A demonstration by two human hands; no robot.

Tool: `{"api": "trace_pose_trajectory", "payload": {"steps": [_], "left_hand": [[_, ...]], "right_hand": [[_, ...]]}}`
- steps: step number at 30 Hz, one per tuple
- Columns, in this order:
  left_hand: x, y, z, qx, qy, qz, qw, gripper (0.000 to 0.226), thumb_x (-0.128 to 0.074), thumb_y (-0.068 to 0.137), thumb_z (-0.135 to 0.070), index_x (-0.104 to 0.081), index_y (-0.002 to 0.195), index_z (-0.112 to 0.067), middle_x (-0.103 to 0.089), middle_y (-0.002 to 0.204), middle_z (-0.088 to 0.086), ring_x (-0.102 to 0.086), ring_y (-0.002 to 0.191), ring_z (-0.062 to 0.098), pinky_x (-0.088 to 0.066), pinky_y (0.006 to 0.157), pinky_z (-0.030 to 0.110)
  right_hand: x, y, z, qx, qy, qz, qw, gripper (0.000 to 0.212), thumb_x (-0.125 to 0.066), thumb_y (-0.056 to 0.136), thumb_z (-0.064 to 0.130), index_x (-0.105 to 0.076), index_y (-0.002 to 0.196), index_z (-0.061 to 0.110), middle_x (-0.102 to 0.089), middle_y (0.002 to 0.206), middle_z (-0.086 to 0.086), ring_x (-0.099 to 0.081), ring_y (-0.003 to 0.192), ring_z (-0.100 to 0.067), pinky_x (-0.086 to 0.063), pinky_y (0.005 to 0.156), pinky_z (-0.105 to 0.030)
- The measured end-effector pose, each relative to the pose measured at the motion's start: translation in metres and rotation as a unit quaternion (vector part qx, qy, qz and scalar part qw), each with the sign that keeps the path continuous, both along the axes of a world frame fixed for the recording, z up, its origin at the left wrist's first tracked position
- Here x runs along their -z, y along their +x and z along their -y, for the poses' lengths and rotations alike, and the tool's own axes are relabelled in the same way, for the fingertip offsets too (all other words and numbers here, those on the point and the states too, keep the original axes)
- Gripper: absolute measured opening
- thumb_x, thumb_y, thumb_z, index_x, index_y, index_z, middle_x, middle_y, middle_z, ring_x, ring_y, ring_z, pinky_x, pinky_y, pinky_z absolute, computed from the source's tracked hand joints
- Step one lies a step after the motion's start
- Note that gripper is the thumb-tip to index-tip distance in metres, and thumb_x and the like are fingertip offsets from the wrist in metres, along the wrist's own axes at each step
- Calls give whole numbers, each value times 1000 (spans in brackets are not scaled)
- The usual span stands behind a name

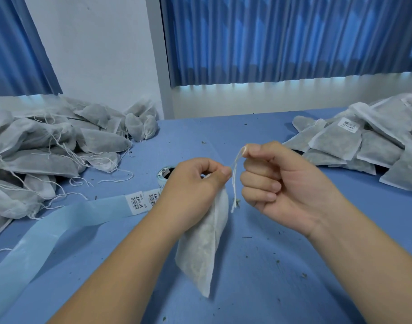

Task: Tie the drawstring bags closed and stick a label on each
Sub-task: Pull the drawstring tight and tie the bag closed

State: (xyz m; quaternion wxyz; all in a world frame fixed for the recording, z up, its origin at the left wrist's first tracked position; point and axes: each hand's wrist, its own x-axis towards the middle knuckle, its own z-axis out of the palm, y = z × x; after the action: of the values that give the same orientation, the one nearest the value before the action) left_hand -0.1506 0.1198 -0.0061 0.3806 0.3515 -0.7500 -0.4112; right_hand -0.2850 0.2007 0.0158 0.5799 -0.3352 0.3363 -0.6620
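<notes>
Left hand (pixel 195 183) grips the bag (pixel 202 242) by its neck. Just right of the bag, right hand (pixel 277 176) pinches its drawstring (pixel 234 181)

The one wide-angle camera sat on the person's head, facing forward and down over the table (pixel 282 265), close above the left hand (pixel 195 183) and right hand (pixel 277 176), with the curtains (pixel 282 38) straight ahead beyond the far edge.

Drawstring bag (pixel 205 242) being held over table (pixel 293 265).
Its neck is being gripped by the left hand (pixel 193 185); its drawstring (pixel 234 183) is being pinched by the right hand (pixel 277 176).
</notes>
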Motion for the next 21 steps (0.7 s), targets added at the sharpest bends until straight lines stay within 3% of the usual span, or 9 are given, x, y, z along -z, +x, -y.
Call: {"api": "trace_pose_trajectory", "payload": {"steps": [5,9,15,21], "left_hand": [[-1,2,6,-48,-15,-14,999,24,-65,92,-25,-64,68,-24,-49,46,-23,-44,44,-4,-32,44,7],[3,2,6,-55,-30,3,998,22,-65,91,-27,-65,70,-24,-46,44,-19,-40,42,0,-31,41,8],[4,2,8,-55,-36,25,998,21,-65,92,-29,-65,72,-25,-48,44,-23,-44,44,-3,-33,44,8],[5,2,10,-61,-36,16,997,19,-65,92,-27,-65,74,-23,-43,39,-18,-40,38,0,-29,38,10]], "right_hand": [[-3,-9,-1,-56,73,-46,995,12,-56,69,22,-56,60,14,-13,52,7,-11,40,-8,-15,35,-19],[-2,-9,-2,-51,90,-87,991,23,-64,67,27,-49,52,19,-14,53,8,-13,41,-8,-16,36,-19],[3,-10,0,5,61,-186,981,37,-67,75,4,-42,53,22,-24,55,5,-23,43,-8,-23,39,-19],[3,-12,2,35,59,-233,970,43,-64,79,3,-48,45,23,-32,54,4,-34,46,-11,-34,42,-21]]}}
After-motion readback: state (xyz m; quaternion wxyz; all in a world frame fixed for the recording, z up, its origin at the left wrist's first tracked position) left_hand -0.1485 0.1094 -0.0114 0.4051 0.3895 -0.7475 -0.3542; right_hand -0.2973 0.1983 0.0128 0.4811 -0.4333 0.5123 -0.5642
